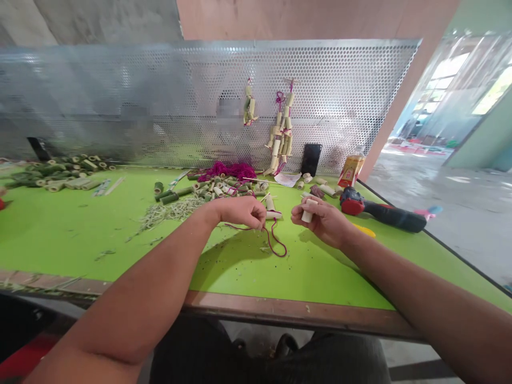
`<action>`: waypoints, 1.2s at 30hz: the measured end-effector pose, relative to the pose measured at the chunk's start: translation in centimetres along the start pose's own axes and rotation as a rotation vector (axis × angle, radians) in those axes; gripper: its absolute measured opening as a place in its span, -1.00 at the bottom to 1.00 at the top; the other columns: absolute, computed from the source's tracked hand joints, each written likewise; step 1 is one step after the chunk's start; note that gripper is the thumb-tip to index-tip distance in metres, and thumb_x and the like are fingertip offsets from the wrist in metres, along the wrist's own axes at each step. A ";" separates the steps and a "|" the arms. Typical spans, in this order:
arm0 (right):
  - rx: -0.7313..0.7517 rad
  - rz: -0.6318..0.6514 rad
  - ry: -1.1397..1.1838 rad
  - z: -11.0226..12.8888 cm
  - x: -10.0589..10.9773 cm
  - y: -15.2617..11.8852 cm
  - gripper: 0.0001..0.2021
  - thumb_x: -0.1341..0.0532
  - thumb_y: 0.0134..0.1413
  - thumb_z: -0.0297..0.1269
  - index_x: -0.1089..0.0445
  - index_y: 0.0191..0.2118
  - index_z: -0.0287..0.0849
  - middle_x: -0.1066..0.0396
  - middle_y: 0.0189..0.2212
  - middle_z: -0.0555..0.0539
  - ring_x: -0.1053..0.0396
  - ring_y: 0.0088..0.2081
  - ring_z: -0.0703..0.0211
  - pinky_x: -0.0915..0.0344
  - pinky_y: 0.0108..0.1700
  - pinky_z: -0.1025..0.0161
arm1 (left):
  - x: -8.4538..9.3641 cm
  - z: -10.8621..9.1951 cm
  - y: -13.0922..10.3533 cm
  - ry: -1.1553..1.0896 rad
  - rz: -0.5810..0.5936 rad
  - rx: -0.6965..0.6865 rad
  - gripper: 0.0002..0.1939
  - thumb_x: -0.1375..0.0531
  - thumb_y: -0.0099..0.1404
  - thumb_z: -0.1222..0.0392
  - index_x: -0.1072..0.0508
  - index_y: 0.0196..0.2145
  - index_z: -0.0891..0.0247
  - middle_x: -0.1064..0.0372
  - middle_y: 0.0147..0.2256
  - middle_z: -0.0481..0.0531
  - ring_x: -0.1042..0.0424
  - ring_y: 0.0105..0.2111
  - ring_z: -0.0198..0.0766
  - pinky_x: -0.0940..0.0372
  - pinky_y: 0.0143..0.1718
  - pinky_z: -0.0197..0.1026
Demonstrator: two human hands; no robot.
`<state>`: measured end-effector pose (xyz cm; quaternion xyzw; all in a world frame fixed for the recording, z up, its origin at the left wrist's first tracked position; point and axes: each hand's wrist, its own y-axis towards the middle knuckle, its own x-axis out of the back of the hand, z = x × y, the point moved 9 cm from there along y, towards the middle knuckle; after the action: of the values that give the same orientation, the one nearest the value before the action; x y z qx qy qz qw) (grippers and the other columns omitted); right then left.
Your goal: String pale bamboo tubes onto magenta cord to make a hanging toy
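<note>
My left hand is closed in a pinch on a dark red string, which loops down over the green table top. Just right of that hand lie joined pale bamboo pieces with the string running at them. My right hand is closed round a short pale bamboo tube, held upright between thumb and fingers, a little above the table. A gap separates the two hands.
Cut bamboo pieces, shavings and magenta string lie behind and left. A power tool, bottle and phone stand or lie right. Bamboo figures hang on the perforated metal panel.
</note>
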<state>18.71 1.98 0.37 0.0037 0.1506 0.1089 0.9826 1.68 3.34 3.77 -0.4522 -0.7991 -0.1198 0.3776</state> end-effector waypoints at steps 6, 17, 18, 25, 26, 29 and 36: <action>0.136 -0.109 -0.272 0.8 1.0 0.4 -0.70 -0.38 -0.06 0.02 -0.43 -0.33 -0.07 -0.41 -0.35 0.01 -0.26 -0.37 0.22 -0.20 -0.35 0.25 | 0.1 -1.2 -0.2 -0.332 -0.042 -0.091 -0.92 -0.35 0.12 0.25 -0.53 -0.40 0.26 -0.47 -0.48 0.02 -0.40 -0.51 -0.35 -0.26 -0.46 -0.31; 0.228 -0.193 -0.194 2.6 0.9 -0.8 -0.68 -0.52 -0.32 -0.18 -0.43 -0.41 -0.09 -0.21 -0.65 0.15 -0.08 -0.65 0.36 0.01 -0.61 0.30 | 0.3 2.7 2.5 -1.160 -0.654 -0.049 -0.88 -0.21 0.27 0.48 -0.43 -0.26 0.34 -0.50 -0.30 0.06 -0.43 -0.56 -0.45 -0.46 -0.40 -0.26; 0.213 -0.173 -0.238 2.3 0.5 -1.0 -0.68 -0.52 -0.29 -0.13 -0.46 -0.39 -0.10 -0.21 -0.67 0.14 -0.05 -0.67 0.36 0.06 -0.63 0.30 | 0.1 2.8 2.6 -1.194 -0.696 -0.046 -0.87 -0.19 0.28 0.49 -0.42 -0.26 0.34 -0.50 -0.30 0.05 -0.44 -0.55 -0.45 -0.47 -0.40 -0.25; 0.060 0.003 -0.507 -0.8 -3.2 -1.0 -0.60 -0.48 -0.24 0.00 -0.57 -0.29 -0.16 -0.30 -0.67 0.09 -0.03 -0.68 0.38 0.04 -0.63 0.31 | -1.2 1.2 2.9 -1.345 -0.793 -0.100 -0.85 -0.16 0.28 0.53 -0.39 -0.29 0.34 -0.47 -0.37 0.01 -0.45 -0.55 -0.43 -0.43 -0.43 -0.31; 0.050 0.005 -0.524 -0.9 -3.5 -0.9 -0.61 -0.48 -0.24 0.00 -0.56 -0.32 -0.17 -0.31 -0.66 0.09 -0.02 -0.68 0.39 0.04 -0.63 0.31 | -1.4 0.8 2.9 -1.362 -0.794 -0.121 -0.86 -0.18 0.27 0.52 -0.39 -0.29 0.34 -0.47 -0.37 0.00 -0.45 -0.54 -0.43 -0.43 -0.42 -0.31; 0.025 -0.018 -0.556 -1.2 -4.1 -0.9 -0.65 -0.46 -0.22 0.00 -0.52 -0.43 -0.19 -0.27 -0.72 0.10 0.00 -0.68 0.40 0.08 -0.61 0.31 | -1.8 -0.3 3.1 -1.393 -0.766 -0.206 -0.85 -0.25 0.24 0.48 -0.40 -0.28 0.32 -0.47 -0.35 -0.02 -0.49 -0.48 -0.40 -0.46 -0.34 -0.27; 0.109 -0.099 -0.312 0.4 -2.0 -0.4 -0.75 -0.48 -0.30 -0.18 -0.43 -0.58 -0.17 -0.28 -0.75 0.08 -0.14 -0.68 0.34 -0.04 -0.59 0.29 | -0.3 0.8 2.4 -1.198 -0.850 -0.206 -0.88 -0.29 0.16 0.45 -0.44 -0.34 0.33 -0.47 -0.34 -0.01 -0.51 -0.37 -0.37 -0.45 -0.16 -0.20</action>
<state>17.08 1.16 1.29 0.0666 0.0019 0.0500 0.9965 3.31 4.92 2.70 -0.1249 -0.9590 -0.0627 -0.2464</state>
